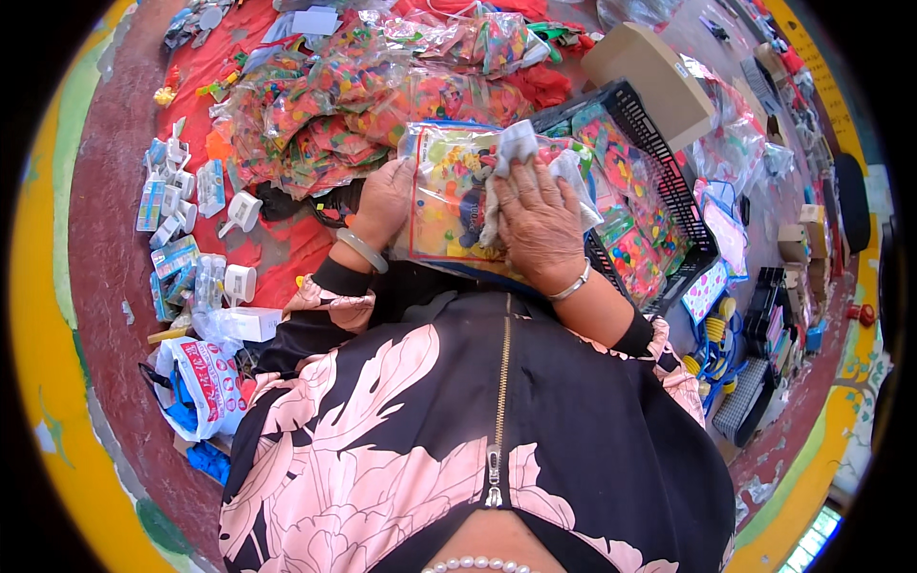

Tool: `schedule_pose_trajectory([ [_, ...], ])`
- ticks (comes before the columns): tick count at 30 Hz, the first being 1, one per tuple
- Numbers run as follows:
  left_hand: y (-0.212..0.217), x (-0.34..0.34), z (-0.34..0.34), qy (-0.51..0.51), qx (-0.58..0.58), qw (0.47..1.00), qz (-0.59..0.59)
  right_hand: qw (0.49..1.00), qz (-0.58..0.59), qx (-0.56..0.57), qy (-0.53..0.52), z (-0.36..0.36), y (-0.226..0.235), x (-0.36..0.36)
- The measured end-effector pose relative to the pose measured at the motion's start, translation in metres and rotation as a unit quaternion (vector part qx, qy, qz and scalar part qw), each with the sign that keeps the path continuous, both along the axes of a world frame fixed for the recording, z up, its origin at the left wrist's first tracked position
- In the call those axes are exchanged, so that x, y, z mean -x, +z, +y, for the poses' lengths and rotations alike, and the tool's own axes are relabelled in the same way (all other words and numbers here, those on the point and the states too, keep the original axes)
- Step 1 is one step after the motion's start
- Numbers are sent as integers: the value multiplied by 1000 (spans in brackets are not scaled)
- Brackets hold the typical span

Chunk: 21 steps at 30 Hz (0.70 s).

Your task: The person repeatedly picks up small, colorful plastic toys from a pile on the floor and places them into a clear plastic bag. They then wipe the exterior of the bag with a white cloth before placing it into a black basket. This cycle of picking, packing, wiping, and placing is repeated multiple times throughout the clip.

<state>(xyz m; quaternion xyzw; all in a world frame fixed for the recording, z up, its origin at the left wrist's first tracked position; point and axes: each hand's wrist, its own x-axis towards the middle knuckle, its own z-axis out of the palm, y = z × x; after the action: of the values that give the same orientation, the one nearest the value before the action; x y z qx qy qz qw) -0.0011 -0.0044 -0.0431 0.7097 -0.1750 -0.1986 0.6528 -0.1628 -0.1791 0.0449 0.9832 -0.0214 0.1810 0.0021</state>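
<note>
A flat clear package [444,196] with colourful small pieces and printed pictures lies in front of my torso. At its left edge is my left hand [387,202], closed on the border with the fingers partly hidden behind it. My right hand [541,222] presses a crumpled white cloth [517,143] against the right half of the package, with the fingers laid over the cloth. Just right of the package stands a black slatted plastic crate [690,222], holding several packets of bright pieces [621,158].
Beyond my hands, many clear bags of coloured pieces [325,115] are heaped on a red sheet [272,272]. Small white devices [241,210] and a plastic carrier bag [205,387] lie to the left. A cardboard box [650,81] stands behind the crate; yellow and blue cords [718,339] lie to the right.
</note>
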Motion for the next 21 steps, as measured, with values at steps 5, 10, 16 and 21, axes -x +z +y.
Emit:
schedule_pose_trajectory([
  [5,5,0,0,1,-6,1000,-5,999,-30,-25,-19,-17,5,16],
  [10,31,10,-1,9,37,998,54,991,-84,-88,-45,-69,9,33],
  [16,34,-12,7,-88,19,990,106,914,-14,-328,-237,-141,60,38],
  [21,58,-29,-2,-86,32,987,129,952,166,-213,-147,-116,82,-7],
])
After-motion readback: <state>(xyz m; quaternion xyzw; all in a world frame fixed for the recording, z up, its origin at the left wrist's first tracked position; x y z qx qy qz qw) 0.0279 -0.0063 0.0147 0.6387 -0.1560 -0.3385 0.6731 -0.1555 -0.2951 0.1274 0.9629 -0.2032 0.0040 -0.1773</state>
